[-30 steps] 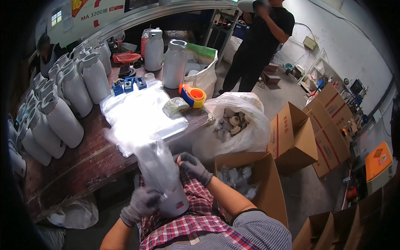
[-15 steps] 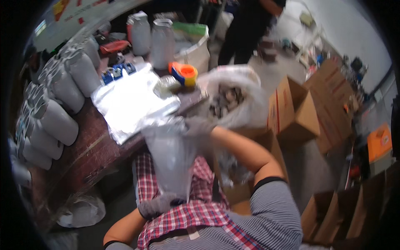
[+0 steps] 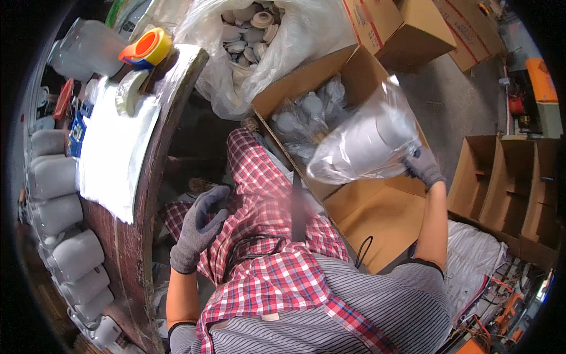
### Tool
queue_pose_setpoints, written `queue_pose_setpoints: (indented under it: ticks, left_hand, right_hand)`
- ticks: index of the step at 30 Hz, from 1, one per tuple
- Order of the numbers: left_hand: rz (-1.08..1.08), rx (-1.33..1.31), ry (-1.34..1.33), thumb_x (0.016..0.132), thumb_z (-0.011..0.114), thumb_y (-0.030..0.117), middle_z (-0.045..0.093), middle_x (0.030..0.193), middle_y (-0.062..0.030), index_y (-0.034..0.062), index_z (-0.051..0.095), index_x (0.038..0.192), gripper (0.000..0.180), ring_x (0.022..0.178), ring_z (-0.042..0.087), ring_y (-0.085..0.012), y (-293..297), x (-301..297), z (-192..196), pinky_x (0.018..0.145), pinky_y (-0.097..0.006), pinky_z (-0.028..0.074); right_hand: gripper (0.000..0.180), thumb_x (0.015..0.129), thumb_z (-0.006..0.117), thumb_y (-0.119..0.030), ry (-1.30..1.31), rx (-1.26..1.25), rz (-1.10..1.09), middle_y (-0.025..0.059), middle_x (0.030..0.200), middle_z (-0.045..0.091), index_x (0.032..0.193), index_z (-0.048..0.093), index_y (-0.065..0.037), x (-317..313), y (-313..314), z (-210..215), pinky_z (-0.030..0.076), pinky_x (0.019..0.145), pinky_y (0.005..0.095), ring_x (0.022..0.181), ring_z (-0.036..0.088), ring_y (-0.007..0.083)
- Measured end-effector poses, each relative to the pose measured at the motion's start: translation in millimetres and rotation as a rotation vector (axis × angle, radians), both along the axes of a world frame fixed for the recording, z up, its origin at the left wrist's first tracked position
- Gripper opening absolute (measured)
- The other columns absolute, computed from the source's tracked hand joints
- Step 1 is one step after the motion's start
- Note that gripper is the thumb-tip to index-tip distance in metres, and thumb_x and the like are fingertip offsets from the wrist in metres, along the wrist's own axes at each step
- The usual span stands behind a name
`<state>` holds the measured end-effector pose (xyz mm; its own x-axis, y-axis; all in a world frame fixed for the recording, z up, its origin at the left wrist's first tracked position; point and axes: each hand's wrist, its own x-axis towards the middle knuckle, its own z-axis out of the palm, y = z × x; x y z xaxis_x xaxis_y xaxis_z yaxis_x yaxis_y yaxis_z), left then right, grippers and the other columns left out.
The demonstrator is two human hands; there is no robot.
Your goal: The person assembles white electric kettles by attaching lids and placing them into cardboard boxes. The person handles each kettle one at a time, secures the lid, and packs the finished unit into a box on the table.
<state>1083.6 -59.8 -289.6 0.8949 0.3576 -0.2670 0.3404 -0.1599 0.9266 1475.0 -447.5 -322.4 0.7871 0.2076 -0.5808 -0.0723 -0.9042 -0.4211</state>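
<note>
My right hand [image 3: 424,167], in a grey glove, grips one end of a clear plastic bag [image 3: 333,160] with a smooth whitish plastic container [image 3: 374,141] inside. It holds this bagged container tilted over an open cardboard box [image 3: 377,206]. In the box lie several other pieces in clear bags [image 3: 312,115]. Above my lap is my left hand [image 3: 201,229], also gloved, holding nothing, its fingers curved and apart. A checked apron [image 3: 265,200] covers my legs. The bag partly hides the box's far right wall.
On the dark table [image 3: 121,259] at left are flat silvery-white bags [image 3: 115,147], an orange and yellow tape dispenser [image 3: 147,47] and a row of whitish containers [image 3: 62,212]. A plastic sack of pale round parts [image 3: 250,35] stands ahead. More cardboard boxes [image 3: 407,35] and a divided carton [image 3: 501,189] are at right.
My view has turned right, from the table to the box. The bagged container has moved from my lap to over the box in my right hand; my left hand has let go of it.
</note>
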Motion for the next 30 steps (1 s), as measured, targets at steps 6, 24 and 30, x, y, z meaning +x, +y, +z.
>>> queue_pose_setpoints:
  ticks: [6, 24, 30]
  left_hand:
    - [-0.056, 0.135, 0.212, 0.086, 0.065, 0.005, 0.061, 0.119, -0.0170, -0.0015, 0.057, 0.123, 0.038, 0.107, 0.061, -0.0244, -3, 5, -5, 0.091, -0.032, 0.048]
    - [-0.005, 0.329, 0.353, 0.087, 0.065, 0.018, 0.062, 0.117, -0.0175, 0.0048, 0.060, 0.122, 0.038, 0.103, 0.063, -0.0329, 29, 14, 8, 0.086, -0.038, 0.051]
    - [0.212, 0.350, 0.209, 0.090, 0.063, 0.020, 0.062, 0.120, -0.0168, 0.0066, 0.060, 0.123, 0.036, 0.107, 0.062, -0.0327, 24, -45, 10, 0.091, -0.038, 0.050]
  right_hand:
    - [0.048, 0.078, 0.062, -0.046, -0.156, -0.244, -0.081, 0.0252, 0.099, 0.067, 0.101, 0.068, -0.004, -41, -38, -244, 0.051, 0.083, 0.0477, 0.097, 0.064, 0.0419]
    - [0.050, 0.091, 0.054, -0.045, 0.248, -0.145, 0.161, 0.0103, 0.113, 0.064, 0.120, 0.060, -0.006, -54, 44, -405, 0.045, 0.089, 0.0386, 0.102, 0.058, 0.0272]
    - [0.029, 0.091, 0.065, -0.025, 0.391, 0.554, 0.438, 0.0081, 0.096, 0.065, 0.110, 0.061, -0.003, -9, 215, -132, 0.051, 0.076, 0.0290, 0.082, 0.062, 0.0145]
